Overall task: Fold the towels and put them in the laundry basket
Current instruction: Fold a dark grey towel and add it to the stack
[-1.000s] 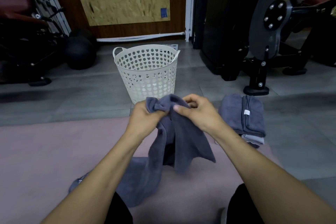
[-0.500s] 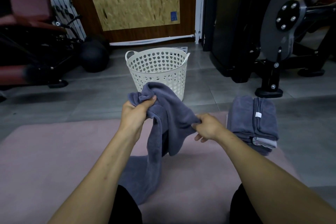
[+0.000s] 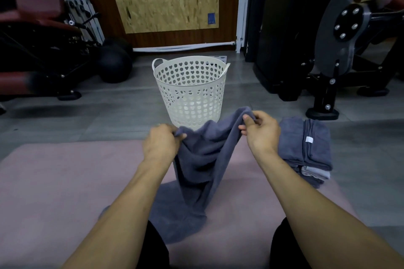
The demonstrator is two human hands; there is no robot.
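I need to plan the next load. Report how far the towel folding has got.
Done: a stack of folded grey towels sits on the pink mat, to the person's right. In hand: the left hand and right hand each grip the top edge of an unfolded dark grey towel, its lower end trailing on the mat. Left: fold it, then load everything; the white perforated plastic laundry basket appears to hold nothing.

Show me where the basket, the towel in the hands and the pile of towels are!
laundry basket (image 3: 190,91): head view, on its holed front wall.
held towel (image 3: 201,159): head view, on the hanging middle.
towel pile (image 3: 305,146): head view, on the top towel.
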